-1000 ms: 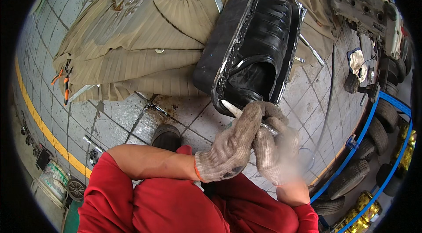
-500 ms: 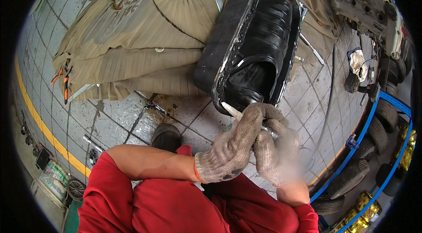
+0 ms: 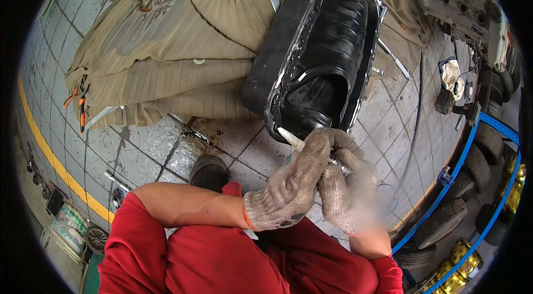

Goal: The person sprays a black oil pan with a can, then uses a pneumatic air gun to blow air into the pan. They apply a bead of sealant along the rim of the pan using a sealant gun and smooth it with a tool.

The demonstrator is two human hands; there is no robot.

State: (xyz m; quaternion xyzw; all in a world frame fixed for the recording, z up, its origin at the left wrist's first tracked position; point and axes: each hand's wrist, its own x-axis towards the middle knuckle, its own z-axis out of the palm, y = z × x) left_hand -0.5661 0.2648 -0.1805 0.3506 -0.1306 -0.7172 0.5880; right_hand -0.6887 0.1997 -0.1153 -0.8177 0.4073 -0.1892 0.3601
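A black oil pan [image 3: 264, 80] leans on the cloth with its hollow side toward me. An uneven black bead of sealant [image 3: 302, 44] runs along its left rim. At the pan's near corner rests the white tapered nozzle [image 3: 290, 138] of a sealant tube. My left hand [image 3: 288, 186], in a dirty knitted glove, is closed around the tube just behind the nozzle. My right hand [image 3: 338, 197], gloved too and partly blurred, is closed on the tube's rear. Most of the tube is hidden by the gloves; a silvery bit [image 3: 341, 167] shows between them.
Rumpled tan pleated cloth [image 3: 166, 33] lies under the pan. Orange-handled pliers [image 3: 81, 111] lie at its left edge, a metal rod [image 3: 394, 59] right of the pan. A dirty engine part [image 3: 461, 8] stands far right, above tyres [image 3: 441, 222] and a blue rail [image 3: 469, 163]. My shoe [image 3: 209, 172] is close below.
Both hands, with the tube, have shifted very slightly left and up in the picture; the pan and cloth have shifted slightly left too. The grip looks the same.
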